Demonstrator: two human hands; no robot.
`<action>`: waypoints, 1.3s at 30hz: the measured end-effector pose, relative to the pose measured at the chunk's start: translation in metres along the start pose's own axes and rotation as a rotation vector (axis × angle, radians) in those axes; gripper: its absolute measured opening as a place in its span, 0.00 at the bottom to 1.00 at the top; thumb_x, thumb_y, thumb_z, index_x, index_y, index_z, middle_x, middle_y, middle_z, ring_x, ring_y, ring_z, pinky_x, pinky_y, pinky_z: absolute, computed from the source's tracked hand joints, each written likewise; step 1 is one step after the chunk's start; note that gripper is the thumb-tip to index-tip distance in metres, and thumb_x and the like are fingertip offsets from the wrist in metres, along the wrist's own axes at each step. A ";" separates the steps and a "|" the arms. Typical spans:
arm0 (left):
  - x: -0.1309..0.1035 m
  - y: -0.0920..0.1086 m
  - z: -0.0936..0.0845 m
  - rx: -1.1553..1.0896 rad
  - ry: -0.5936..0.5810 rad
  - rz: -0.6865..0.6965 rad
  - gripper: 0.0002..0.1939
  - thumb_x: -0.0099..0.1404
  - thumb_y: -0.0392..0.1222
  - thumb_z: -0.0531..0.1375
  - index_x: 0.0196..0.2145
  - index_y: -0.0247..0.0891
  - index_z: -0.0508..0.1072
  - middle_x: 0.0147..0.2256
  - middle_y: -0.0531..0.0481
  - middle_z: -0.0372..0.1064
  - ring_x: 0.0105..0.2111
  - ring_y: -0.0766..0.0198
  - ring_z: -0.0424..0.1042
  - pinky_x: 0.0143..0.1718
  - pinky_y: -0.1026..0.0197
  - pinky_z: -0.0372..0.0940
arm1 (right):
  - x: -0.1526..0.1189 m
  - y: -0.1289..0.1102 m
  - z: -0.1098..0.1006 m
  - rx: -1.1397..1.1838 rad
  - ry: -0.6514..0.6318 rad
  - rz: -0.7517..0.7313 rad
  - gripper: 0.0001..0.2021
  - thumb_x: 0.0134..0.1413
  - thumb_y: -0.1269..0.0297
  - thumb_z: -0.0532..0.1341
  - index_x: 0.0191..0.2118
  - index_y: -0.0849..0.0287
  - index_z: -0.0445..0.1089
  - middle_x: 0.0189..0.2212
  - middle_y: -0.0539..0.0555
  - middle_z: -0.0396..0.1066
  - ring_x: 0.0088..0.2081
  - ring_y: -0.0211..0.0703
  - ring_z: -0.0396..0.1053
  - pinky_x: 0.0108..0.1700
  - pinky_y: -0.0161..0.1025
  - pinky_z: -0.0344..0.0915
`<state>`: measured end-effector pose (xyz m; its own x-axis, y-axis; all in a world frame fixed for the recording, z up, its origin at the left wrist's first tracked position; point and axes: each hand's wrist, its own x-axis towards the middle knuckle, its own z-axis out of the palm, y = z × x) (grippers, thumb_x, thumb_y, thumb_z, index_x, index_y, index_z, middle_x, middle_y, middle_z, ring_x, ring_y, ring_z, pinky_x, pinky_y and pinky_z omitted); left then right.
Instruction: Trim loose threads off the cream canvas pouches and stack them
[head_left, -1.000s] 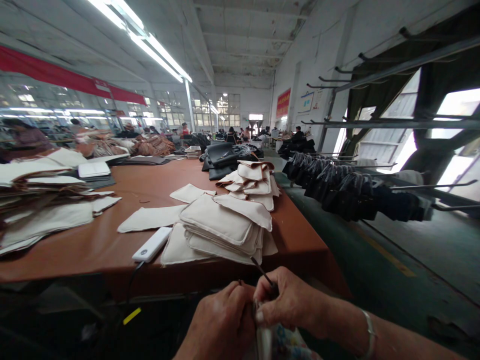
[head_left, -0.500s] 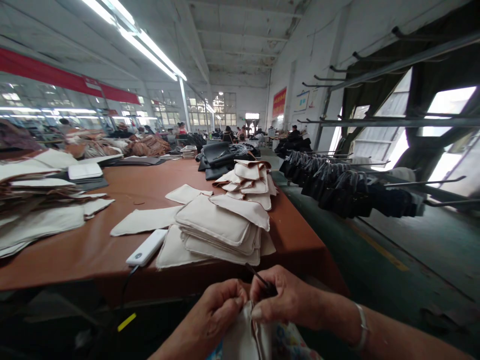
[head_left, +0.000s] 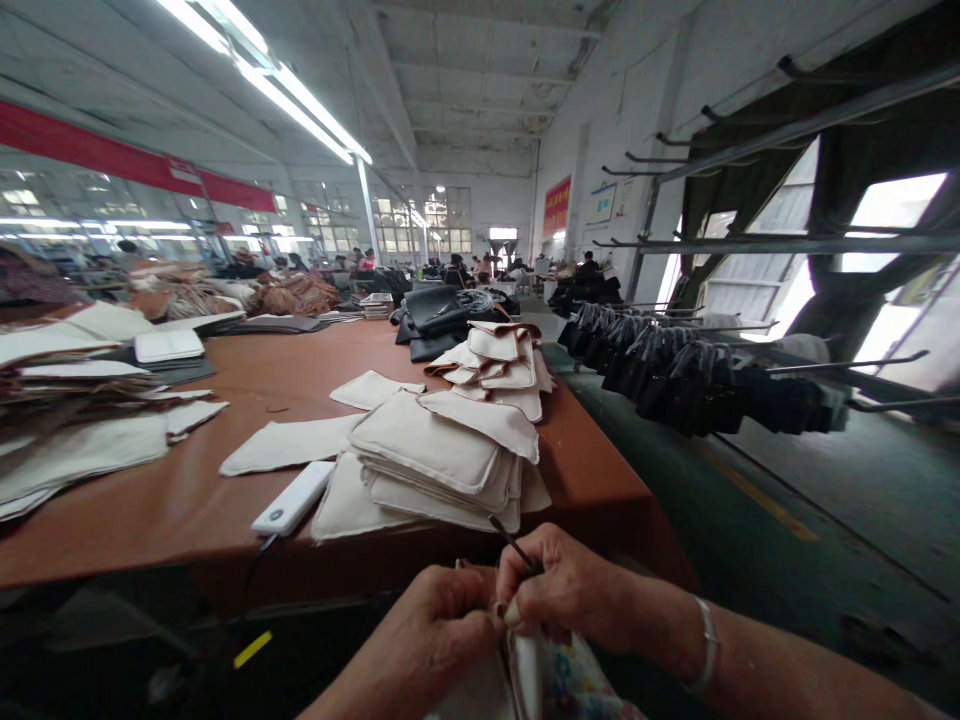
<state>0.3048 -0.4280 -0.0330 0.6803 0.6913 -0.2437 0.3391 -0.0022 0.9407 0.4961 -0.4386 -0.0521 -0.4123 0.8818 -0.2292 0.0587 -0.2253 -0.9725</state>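
At the bottom of the head view, my left hand (head_left: 442,625) is closed, pinching the edge of a cream fabric piece (head_left: 529,672) with stitched seams. My right hand (head_left: 566,590) meets it there, thumb and fingers closed at the same edge. A thin dark pointed tool (head_left: 511,538) sticks out of the right hand toward the table; its kind cannot be made out. The fingertips hide the spot being pinched. Just beyond my hands, a stack of sewn cream pieces (head_left: 427,440) lies at the brown-covered table's (head_left: 285,375) near edge.
A white power bank (head_left: 294,498) with a cable lies left of the stack. More cream pieces (head_left: 90,455) are piled at far left. Folded black material (head_left: 435,315) lies farther back. Right of the table, a metal rack (head_left: 787,245) holds dark hanging items (head_left: 675,365). People are in the distance.
My left hand has rolled over the fabric edge, its back now turned more toward me. The right hand has risen slightly, still holding the dark tool.
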 end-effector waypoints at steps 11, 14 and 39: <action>0.003 -0.013 0.007 0.212 0.163 0.124 0.11 0.62 0.36 0.49 0.22 0.38 0.60 0.23 0.57 0.52 0.25 0.69 0.51 0.24 0.66 0.49 | -0.006 0.005 -0.003 -0.333 0.070 -0.286 0.04 0.47 0.69 0.63 0.27 0.65 0.73 0.21 0.47 0.65 0.23 0.32 0.58 0.25 0.29 0.53; 0.002 -0.015 0.007 0.332 0.153 0.219 0.13 0.65 0.35 0.48 0.23 0.36 0.64 0.26 0.55 0.58 0.27 0.67 0.57 0.29 0.67 0.54 | -0.012 0.002 0.000 -0.478 0.117 -0.419 0.05 0.50 0.71 0.60 0.28 0.65 0.73 0.24 0.48 0.67 0.26 0.34 0.61 0.28 0.31 0.55; -0.003 -0.011 0.010 0.401 0.150 0.186 0.15 0.67 0.41 0.53 0.23 0.36 0.64 0.24 0.57 0.55 0.26 0.68 0.53 0.26 0.67 0.50 | -0.016 -0.002 0.001 -0.252 0.122 -0.143 0.03 0.44 0.70 0.62 0.27 0.64 0.69 0.19 0.45 0.61 0.23 0.32 0.54 0.23 0.30 0.50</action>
<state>0.3057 -0.4370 -0.0446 0.6617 0.7497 -0.0149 0.4650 -0.3947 0.7925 0.5015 -0.4532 -0.0462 -0.3208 0.9439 -0.0778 0.2374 0.0006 -0.9714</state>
